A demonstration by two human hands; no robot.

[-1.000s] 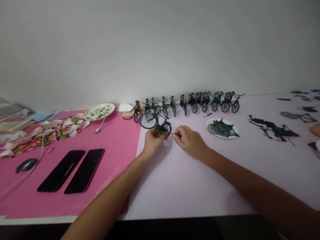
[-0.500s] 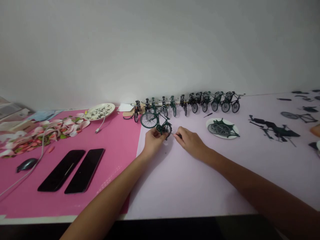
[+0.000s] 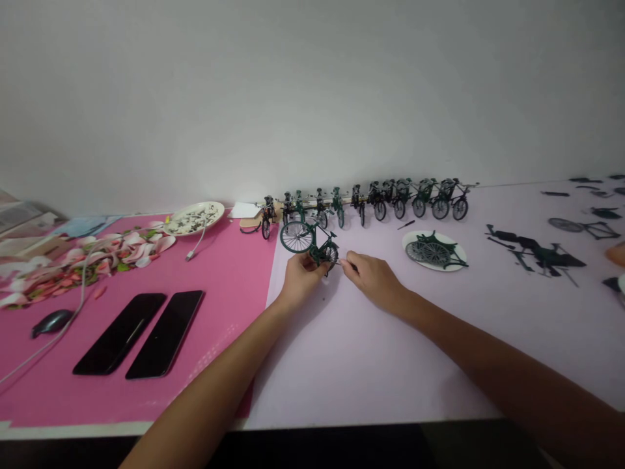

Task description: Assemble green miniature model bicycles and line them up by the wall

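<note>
A small dark green model bicycle is held up off the table by my left hand, whose fingers close around its lower part near the smaller-looking wheel. Its other spoked wheel points up and to the left. My right hand pinches a small screwdriver with a dark handle, mostly hidden in the fingers. The thin tip of that tool reaches to the wheel at the bicycle's right end. A tiny dark piece lies on the table below my hands.
Several finished-looking model bicycles stand along the wall. An oval plate bears wheels and green frames; loose dark parts lie farther right. To the left are two black phones, a cable, artificial petals and a plate of small pieces.
The model bicycle has shifted slightly right and tilted a little in my left hand. My right hand has moved slightly right and down, with the screwdriver tip still at the wheel.
</note>
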